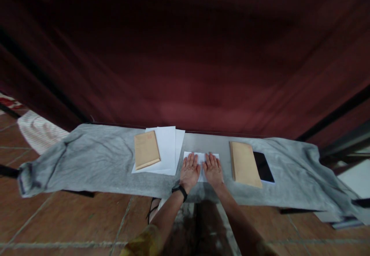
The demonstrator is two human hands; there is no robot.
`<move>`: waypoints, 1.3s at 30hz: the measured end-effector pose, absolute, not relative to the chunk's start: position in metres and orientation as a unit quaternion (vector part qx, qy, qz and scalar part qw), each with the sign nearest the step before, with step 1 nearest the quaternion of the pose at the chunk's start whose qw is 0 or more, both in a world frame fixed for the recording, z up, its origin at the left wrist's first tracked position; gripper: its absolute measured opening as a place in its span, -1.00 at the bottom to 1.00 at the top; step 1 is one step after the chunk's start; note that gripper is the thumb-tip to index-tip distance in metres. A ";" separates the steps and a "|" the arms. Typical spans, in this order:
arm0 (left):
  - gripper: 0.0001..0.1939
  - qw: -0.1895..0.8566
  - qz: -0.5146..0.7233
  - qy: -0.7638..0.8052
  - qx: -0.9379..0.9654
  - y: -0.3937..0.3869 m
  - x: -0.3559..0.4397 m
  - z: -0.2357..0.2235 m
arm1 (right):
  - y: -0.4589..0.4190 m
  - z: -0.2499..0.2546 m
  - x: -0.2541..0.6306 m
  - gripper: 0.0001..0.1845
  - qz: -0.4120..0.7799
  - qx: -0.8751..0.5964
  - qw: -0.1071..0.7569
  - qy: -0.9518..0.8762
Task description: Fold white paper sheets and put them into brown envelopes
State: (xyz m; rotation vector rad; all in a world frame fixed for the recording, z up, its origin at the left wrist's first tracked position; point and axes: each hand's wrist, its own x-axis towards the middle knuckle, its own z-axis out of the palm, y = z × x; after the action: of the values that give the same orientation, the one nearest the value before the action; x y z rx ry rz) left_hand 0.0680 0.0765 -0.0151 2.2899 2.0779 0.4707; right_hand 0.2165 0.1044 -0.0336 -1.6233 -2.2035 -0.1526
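My left hand [189, 173] lies flat, fingers stretched forward, on the left part of a white sheet of paper [201, 176]. On the right part of the same sheet my right hand [213, 171] is also pressed flat, palm down. The thumbs point toward each other with a narrow strip of paper between them. Much of the sheet is hidden under the hands. To the left, a brown envelope [147, 150] rests on several larger white sheets [168, 148]. At the right lies a stack of brown envelopes [246, 163], partly over a dark tablet or phone [263, 166].
A grey cloth [98, 159] covers the long narrow bench, wrinkled toward both ends. Behind its far edge rises a dark red fabric panel [185, 75]. Dark metal bars [337, 115] slant at the sides. Tiled floor [95, 217] shows below the near edge.
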 end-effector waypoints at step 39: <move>-0.47 0.031 0.046 0.582 0.811 0.011 0.027 0.021 | 0.000 -0.038 0.248 -0.44 -0.090 -0.561 0.236 -0.788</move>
State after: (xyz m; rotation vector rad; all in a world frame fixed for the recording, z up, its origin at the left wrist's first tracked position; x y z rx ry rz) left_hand 0.0272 0.0107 0.0206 2.4998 1.7944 0.1422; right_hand 0.2485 0.0004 -0.0376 -1.5395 -2.1617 -0.2466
